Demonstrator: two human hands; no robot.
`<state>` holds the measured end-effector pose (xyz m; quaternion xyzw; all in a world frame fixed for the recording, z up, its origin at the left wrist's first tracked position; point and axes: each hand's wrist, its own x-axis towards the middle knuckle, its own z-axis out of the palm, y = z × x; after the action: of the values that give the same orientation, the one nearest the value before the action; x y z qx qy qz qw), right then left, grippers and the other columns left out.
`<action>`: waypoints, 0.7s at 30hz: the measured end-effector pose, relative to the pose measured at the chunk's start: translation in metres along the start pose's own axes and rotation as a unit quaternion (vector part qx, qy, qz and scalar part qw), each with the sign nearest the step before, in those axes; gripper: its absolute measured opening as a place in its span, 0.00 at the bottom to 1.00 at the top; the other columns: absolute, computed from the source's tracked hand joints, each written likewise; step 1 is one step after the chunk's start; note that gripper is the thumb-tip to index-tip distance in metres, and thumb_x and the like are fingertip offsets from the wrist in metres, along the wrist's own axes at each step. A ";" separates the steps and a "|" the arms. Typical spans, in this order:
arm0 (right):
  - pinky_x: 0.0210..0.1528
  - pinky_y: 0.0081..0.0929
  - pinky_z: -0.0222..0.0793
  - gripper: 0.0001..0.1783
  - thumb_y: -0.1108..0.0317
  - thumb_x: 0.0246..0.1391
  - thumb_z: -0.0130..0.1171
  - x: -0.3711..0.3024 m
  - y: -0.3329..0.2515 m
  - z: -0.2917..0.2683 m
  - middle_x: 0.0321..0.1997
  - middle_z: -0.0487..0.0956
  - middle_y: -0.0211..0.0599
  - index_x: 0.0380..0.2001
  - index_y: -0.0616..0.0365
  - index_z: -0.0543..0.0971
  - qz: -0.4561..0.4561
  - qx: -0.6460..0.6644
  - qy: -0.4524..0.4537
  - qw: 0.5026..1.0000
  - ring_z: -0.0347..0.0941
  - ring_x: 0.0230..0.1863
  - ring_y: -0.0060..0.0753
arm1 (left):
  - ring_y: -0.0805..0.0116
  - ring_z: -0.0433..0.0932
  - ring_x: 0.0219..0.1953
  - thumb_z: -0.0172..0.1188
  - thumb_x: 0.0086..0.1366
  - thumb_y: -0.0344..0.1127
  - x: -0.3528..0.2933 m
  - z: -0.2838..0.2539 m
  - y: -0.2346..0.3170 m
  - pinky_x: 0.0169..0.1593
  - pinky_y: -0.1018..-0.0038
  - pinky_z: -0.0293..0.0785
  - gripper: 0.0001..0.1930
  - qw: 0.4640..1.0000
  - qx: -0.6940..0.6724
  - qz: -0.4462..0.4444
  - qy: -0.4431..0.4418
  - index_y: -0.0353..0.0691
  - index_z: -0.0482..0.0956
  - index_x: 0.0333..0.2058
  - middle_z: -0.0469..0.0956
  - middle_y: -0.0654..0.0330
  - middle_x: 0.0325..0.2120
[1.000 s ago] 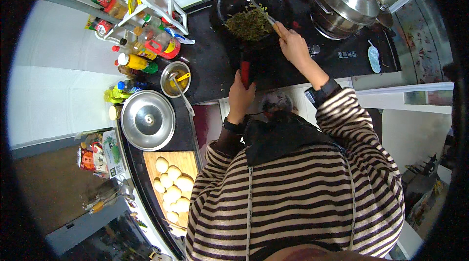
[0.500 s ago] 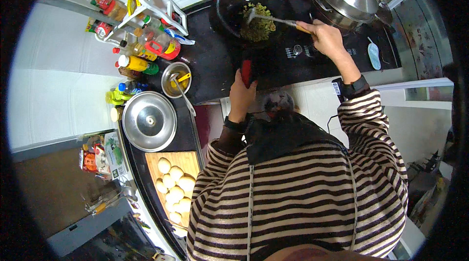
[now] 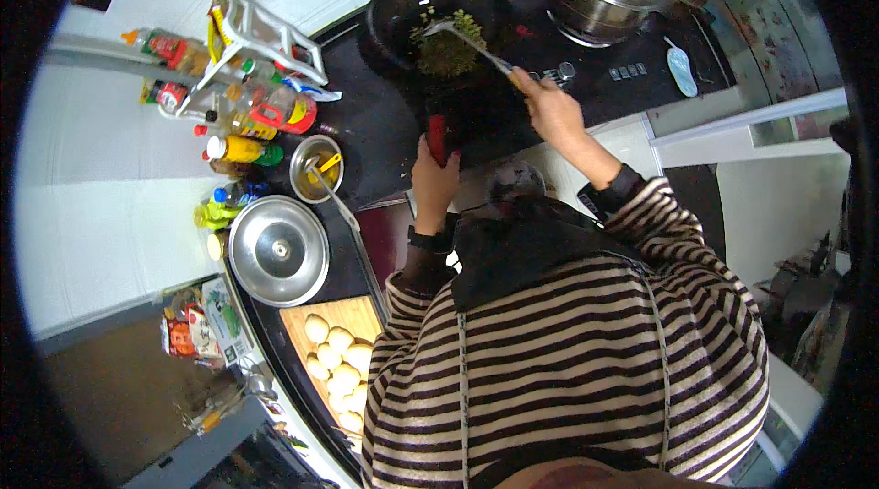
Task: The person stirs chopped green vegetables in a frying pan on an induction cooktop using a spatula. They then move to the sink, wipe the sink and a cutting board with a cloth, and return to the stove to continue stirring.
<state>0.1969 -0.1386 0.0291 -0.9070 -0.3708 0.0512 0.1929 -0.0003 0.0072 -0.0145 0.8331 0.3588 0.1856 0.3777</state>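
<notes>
A black wok (image 3: 389, 27) stands on the stove with chopped green food (image 3: 449, 54) in its bottom. My left hand (image 3: 434, 179) is closed around the wok's red and black handle (image 3: 437, 136), on the near side. In my right hand (image 3: 555, 114) is a long metal spatula (image 3: 494, 60), gripped by its wooden end. Its blade reaches into the wok and touches the far part of the green food. The blade's underside and some of the food beneath it are hidden.
A large steel steamer pot (image 3: 600, 8) stands right of the wok. To the left are a white rack (image 3: 275, 31) with bottles, a steel bowl (image 3: 302, 179) holding utensils, a wide metal lid (image 3: 279, 251), and a cutting board (image 3: 352, 313) with pale round pieces. A light-blue mask (image 3: 679, 70) lies at the right.
The whole view has shifted, so the wok and stove appear further left. My right hand has come nearer the wok and lower, and the spatula now slants more steeply. My left hand keeps its hold.
</notes>
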 end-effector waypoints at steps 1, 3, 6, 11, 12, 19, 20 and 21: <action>0.37 0.45 0.73 0.35 0.70 0.52 0.55 -0.002 -0.004 0.004 0.41 0.74 0.51 0.64 0.34 0.61 -0.001 0.020 0.001 1.000 0.75 0.36 0.57 | 0.38 0.76 0.42 0.64 0.55 0.39 0.000 0.000 -0.001 0.43 0.59 0.74 0.35 1.000 0.005 -0.001 -0.005 0.29 0.61 0.58 0.77 0.36 0.40; 0.37 0.45 0.72 0.35 0.68 0.53 0.56 -0.006 -0.014 0.012 0.41 0.73 0.53 0.64 0.38 0.60 0.006 0.048 0.017 0.999 0.74 0.37 0.59 | 0.41 0.76 0.45 0.64 0.55 0.38 0.000 -0.002 -0.003 0.47 0.60 0.72 0.34 0.999 -0.016 -0.018 -0.029 0.29 0.62 0.58 0.76 0.36 0.43; 0.38 0.45 0.72 0.27 0.60 0.58 0.53 -0.010 -0.018 0.016 0.44 0.75 0.58 0.61 0.42 0.65 -0.007 0.116 -0.044 0.992 0.75 0.39 0.59 | 0.43 0.76 0.48 0.64 0.56 0.37 0.001 -0.001 -0.003 0.48 0.62 0.72 0.33 0.999 -0.036 -0.010 -0.024 0.28 0.63 0.57 0.75 0.36 0.45; 0.41 0.42 0.73 0.20 0.64 0.58 0.51 0.017 0.049 0.020 0.46 0.78 0.44 0.54 0.49 0.73 0.031 0.121 0.036 0.991 0.76 0.41 0.54 | 0.43 0.75 0.48 0.64 0.56 0.37 0.002 0.000 -0.004 0.49 0.62 0.71 0.33 0.998 -0.034 -0.045 -0.037 0.28 0.63 0.57 0.75 0.36 0.44; 0.42 0.41 0.73 0.22 0.66 0.56 0.52 0.024 0.068 0.027 0.48 0.77 0.44 0.55 0.47 0.72 0.030 0.080 0.026 0.996 0.75 0.42 0.53 | 0.43 0.75 0.48 0.64 0.56 0.37 0.002 -0.001 -0.004 0.49 0.62 0.71 0.33 0.997 -0.010 -0.063 -0.035 0.28 0.63 0.57 0.75 0.36 0.44; 0.51 0.37 0.72 0.31 0.73 0.52 0.53 0.067 0.114 0.125 0.61 0.68 0.40 0.61 0.40 0.67 0.048 0.004 -0.120 0.992 0.71 0.53 0.48 | 0.44 0.76 0.47 0.63 0.55 0.34 0.001 -0.006 0.007 0.48 0.63 0.72 0.31 0.996 -0.016 -0.080 -0.042 0.30 0.65 0.56 0.76 0.38 0.43; 0.51 0.35 0.72 0.28 0.74 0.54 0.49 0.065 0.112 0.136 0.60 0.69 0.37 0.58 0.41 0.69 0.015 -0.026 -0.075 0.997 0.72 0.53 0.44 | 0.47 0.77 0.46 0.63 0.55 0.33 0.001 -0.007 0.009 0.48 0.64 0.72 0.30 0.998 0.008 -0.057 -0.038 0.30 0.65 0.56 0.76 0.39 0.43; 0.51 0.33 0.72 0.26 0.74 0.55 0.46 0.072 0.108 0.147 0.57 0.70 0.37 0.57 0.41 0.71 0.030 -0.063 -0.066 0.995 0.72 0.53 0.41 | 0.49 0.77 0.46 0.63 0.55 0.32 0.003 -0.007 0.011 0.48 0.65 0.72 0.30 0.993 -0.018 -0.100 -0.053 0.30 0.66 0.56 0.77 0.40 0.43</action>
<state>0.2847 -0.1130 -0.1441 -0.9228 -0.3576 0.0936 0.1091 0.0027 0.0080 -0.0017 0.7949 0.4163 0.1090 0.4276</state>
